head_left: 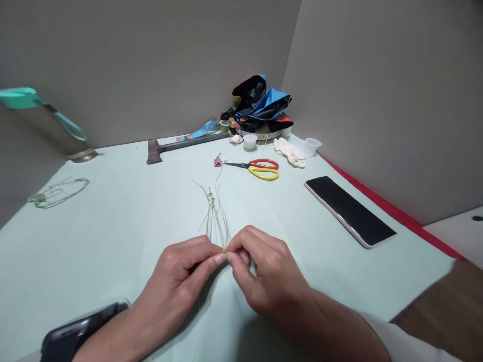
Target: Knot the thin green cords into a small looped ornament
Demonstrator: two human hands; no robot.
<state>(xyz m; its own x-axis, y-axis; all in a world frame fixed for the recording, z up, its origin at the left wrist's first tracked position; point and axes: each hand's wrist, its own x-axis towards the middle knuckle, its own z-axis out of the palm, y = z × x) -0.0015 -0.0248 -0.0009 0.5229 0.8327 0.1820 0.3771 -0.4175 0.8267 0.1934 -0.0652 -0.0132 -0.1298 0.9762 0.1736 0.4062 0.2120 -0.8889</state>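
Note:
Several thin pale-green strands [214, 221] run from a small knotted bundle [210, 195] on the table towards me. My left hand [190, 271] pinches their near end between thumb and forefinger. Right beside it, my right hand [264, 266] pinches the same spot, and the fingertips of both hands nearly touch. The piece between the fingertips is mostly hidden; only a bit of green shows there. Beyond the bundle lie scissors [260, 169] with one red and one yellow handle, next to a small pink clip-like piece [218, 161].
A hammer-like tool [154, 152] lies at the back, near small plastic cups [249, 142], a crumpled white cloth [290, 152] and a blue-black pouch [264, 105]. A phone-like slab [349, 211] lies right. A coil of green strands [62, 193] and a transparent bottle [56, 130] stand left.

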